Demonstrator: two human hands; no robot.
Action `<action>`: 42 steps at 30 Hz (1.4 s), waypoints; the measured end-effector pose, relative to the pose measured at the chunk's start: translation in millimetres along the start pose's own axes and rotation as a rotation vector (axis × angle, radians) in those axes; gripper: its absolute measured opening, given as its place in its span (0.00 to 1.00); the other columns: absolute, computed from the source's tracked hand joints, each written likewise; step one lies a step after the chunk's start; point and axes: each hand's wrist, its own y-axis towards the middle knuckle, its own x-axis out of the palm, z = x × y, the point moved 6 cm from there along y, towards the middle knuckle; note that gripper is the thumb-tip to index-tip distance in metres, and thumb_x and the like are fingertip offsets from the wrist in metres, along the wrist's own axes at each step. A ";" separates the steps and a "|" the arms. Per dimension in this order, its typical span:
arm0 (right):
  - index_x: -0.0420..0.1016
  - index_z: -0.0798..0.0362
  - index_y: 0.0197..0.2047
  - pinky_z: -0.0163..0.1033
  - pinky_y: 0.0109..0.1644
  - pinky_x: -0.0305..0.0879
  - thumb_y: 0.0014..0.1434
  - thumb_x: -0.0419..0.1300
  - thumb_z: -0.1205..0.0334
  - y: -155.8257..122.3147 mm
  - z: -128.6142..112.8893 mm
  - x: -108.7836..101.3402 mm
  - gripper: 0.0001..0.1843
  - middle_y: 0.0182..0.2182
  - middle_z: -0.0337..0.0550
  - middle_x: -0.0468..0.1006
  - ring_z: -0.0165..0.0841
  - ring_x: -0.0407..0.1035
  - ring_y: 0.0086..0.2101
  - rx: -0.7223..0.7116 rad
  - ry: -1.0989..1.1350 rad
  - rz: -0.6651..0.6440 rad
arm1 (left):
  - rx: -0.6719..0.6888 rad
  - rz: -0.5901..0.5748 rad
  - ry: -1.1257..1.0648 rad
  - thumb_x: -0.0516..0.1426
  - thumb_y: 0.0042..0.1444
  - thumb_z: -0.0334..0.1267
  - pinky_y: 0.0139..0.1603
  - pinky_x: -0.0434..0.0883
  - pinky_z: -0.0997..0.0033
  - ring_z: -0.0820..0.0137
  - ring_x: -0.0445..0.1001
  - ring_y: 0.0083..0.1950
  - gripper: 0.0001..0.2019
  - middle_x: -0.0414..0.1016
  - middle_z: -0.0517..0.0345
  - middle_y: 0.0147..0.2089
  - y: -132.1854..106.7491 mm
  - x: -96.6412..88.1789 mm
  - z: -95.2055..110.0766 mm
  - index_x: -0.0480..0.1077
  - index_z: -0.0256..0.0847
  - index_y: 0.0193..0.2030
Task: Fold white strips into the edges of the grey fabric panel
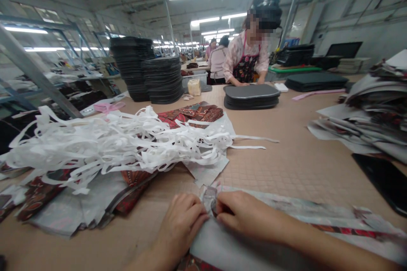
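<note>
Both my hands meet at the near edge of the table over a grey-backed fabric piece point(286, 207) with a red patterned face. My left hand point(181, 224) is curled, its fingertips pinching the piece's left corner. My right hand point(241, 214) is also closed, pinching the same corner from the right, and my forearm lies across the piece. Just beyond my hands lies a big heap of white paper strips point(111, 144) on top of red patterned fabric pieces point(190, 114).
Across the tan table point(286, 152) a person in a floral apron leans over a stack of grey pads point(251, 95). Tall stacks of dark pads point(149, 74) stand at the back left. A pile of grey sheets point(365, 123) and a black flat object point(384, 180) lie at right.
</note>
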 end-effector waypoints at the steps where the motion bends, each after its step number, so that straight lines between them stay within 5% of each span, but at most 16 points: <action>1: 0.67 0.55 0.31 0.32 0.30 0.53 0.56 0.55 0.68 -0.4 1.7 -0.4 0.02 0.27 0.37 0.72 0.28 0.63 0.28 0.006 0.065 -0.002 | 0.059 0.044 0.017 0.54 0.60 0.30 0.37 0.57 0.67 0.67 0.64 0.35 0.05 0.68 0.58 0.32 0.6 -7.9 7.4 0.67 0.38 0.33; 6: 0.64 0.54 0.38 0.33 0.36 0.61 0.63 0.43 0.70 -0.3 13.2 4.8 0.09 0.32 0.41 0.73 0.29 0.67 0.32 -0.010 0.414 -0.025 | 0.450 0.022 0.082 0.47 0.63 0.27 0.47 0.62 0.64 0.68 0.68 0.39 0.09 0.74 0.55 0.37 -2.2 -30.7 46.1 0.67 0.36 0.42; 14: 0.65 0.54 0.43 0.32 0.37 0.61 0.54 0.46 0.80 14.7 13.8 10.6 0.17 0.32 0.38 0.71 0.27 0.65 0.32 -0.154 0.411 0.053 | 0.010 0.162 -0.050 0.51 0.61 0.30 0.48 0.66 0.71 0.68 0.66 0.50 0.05 0.66 0.50 0.49 -5.7 -3.7 -7.6 0.63 0.38 0.44; 22: 0.67 0.56 0.34 0.33 0.36 0.56 0.58 0.51 0.76 27.2 8.7 15.7 0.08 0.33 0.40 0.69 0.29 0.61 0.33 -0.315 -0.071 0.114 | 0.148 0.093 0.064 0.51 0.62 0.30 0.37 0.57 0.67 0.68 0.62 0.36 0.05 0.66 0.57 0.34 -0.4 -4.5 11.6 0.68 0.38 0.38; 29: 0.67 0.56 0.34 0.33 0.33 0.55 0.59 0.49 0.75 34.8 5.5 18.3 0.08 0.34 0.41 0.69 0.30 0.62 0.32 -0.321 -0.244 0.043 | 0.169 -0.040 0.169 0.47 0.65 0.30 0.36 0.57 0.67 0.68 0.61 0.35 0.09 0.67 0.57 0.34 -6.0 12.7 6.9 0.68 0.38 0.42; 37: 0.68 0.56 0.34 0.36 0.29 0.52 0.59 0.50 0.75 44.0 -9.2 20.7 0.09 0.32 0.43 0.71 0.31 0.62 0.27 -0.308 -0.514 -0.067 | 0.251 -0.102 0.230 0.41 0.67 0.32 0.39 0.61 0.65 0.64 0.64 0.38 0.15 0.69 0.52 0.38 -5.4 9.5 17.1 0.66 0.33 0.49; 42: 0.68 0.55 0.37 0.37 0.28 0.50 0.54 0.52 0.77 48.8 -6.3 16.3 0.10 0.32 0.43 0.71 0.31 0.62 0.27 -0.245 -0.503 0.006 | 0.196 -0.152 0.248 0.43 0.66 0.32 0.38 0.61 0.65 0.64 0.64 0.38 0.13 0.68 0.52 0.37 -5.9 16.2 12.2 0.65 0.35 0.50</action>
